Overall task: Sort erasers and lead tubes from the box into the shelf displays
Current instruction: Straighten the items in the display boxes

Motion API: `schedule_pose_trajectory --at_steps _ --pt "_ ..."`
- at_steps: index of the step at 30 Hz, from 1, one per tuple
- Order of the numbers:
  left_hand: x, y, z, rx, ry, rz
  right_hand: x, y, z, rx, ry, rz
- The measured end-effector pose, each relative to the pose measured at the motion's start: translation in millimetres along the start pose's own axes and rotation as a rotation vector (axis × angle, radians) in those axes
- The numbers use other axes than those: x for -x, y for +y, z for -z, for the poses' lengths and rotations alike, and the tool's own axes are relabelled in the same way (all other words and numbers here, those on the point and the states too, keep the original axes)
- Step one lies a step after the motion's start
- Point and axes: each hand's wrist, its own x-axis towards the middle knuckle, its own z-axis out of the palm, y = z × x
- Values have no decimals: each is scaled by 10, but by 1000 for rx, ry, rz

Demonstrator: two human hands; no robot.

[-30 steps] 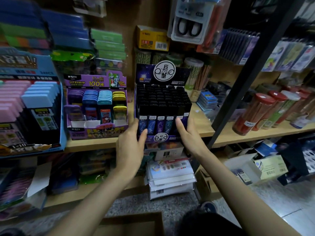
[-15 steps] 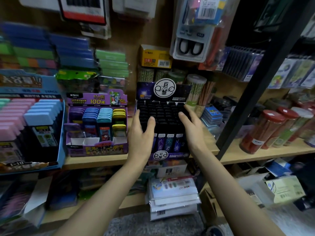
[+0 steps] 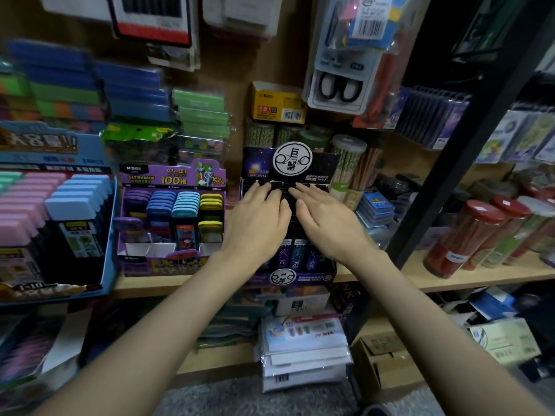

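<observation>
Both your left hand [image 3: 258,219] and right hand [image 3: 329,223] lie flat, fingers straight, gripping nothing. They rest side by side on the black-capped plastic lead tubes [image 3: 295,255], which stand upright in rows inside the dark purple cardboard display box [image 3: 300,277]. The tubes' long axes run straight down under your palms, equally near each. Your hands hide most caps. Left of that box, the purple cardboard tray [image 3: 168,262] is blurred; no supply box shows.
</observation>
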Motion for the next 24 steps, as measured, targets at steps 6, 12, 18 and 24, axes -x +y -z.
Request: schedule_pose_trajectory --at_steps 6,12,18,24 --pt "201 -84 490 51 89 -145 46 -158 172 -38 63 13" --pt "679 -689 964 -63 118 -147 62 -826 99 -75 19 217" --pt "1008 -1271 1042 -104 151 -15 -139 -1169 -128 202 -61 266" --pt "1049 -1452 967 -35 265 66 -361 -1119 -144 191 -116 288"
